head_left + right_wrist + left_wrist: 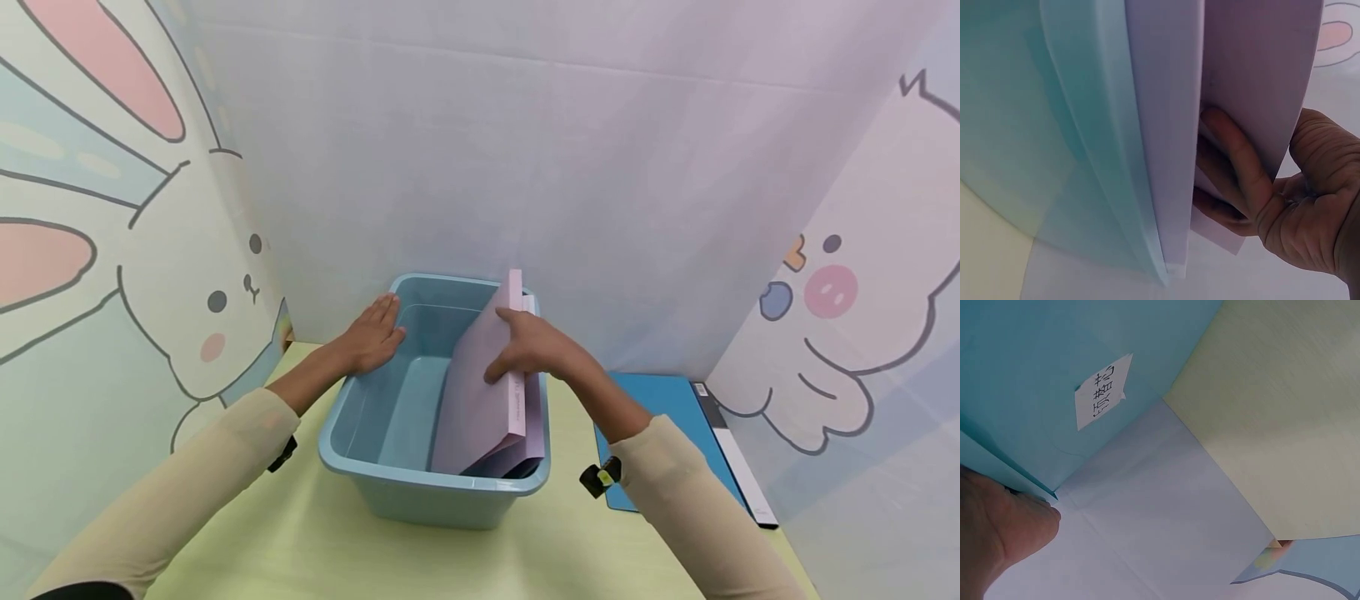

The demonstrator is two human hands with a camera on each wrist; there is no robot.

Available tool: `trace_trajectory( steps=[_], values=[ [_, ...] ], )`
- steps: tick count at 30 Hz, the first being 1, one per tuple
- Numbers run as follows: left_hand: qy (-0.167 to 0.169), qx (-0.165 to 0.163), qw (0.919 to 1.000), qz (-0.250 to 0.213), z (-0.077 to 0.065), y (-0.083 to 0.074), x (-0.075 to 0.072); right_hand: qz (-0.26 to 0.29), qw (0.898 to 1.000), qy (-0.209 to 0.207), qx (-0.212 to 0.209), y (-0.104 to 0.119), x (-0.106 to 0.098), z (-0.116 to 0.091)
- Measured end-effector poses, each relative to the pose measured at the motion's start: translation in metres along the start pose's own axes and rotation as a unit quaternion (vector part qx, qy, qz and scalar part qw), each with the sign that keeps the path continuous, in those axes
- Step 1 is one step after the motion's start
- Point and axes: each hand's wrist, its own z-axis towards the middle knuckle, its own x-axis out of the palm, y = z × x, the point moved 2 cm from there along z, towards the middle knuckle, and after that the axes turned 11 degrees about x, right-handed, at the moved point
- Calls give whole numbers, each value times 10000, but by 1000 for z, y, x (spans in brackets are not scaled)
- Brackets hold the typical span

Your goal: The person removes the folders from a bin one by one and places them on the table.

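Note:
A light blue plastic tub (435,500) stands on the table with two lilac file folders upright inside, along its right side. My right hand (536,342) grips the nearer-to-middle lilac folder (476,392) by its upper spine edge. In the right wrist view, the fingers (1241,156) lie between that folder and the second lilac folder (1169,125), which stands against the tub's wall. My left hand (367,337) rests on the tub's left rim, fingers straight together. A white label (1102,392) with handwritten characters is stuck on the tub's outer side.
Right of the tub, a blue folder (652,400) lies flat on the pale yellow-green table (300,533), beside a black and white strip-like item (738,467). Cloth walls with cartoon animals close in the back and both sides.

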Motion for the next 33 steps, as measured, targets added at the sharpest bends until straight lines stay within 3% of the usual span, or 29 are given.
trace_trajectory(
  steps=[17,33],
  values=[
    [34,-45,10000,57,0,1,0,574,9983,-55,-88,-19,-31,-21],
    [67,-67,9999,39,0,1,0,1280,9915,42,-223,-55,-56,-34]
  ],
)
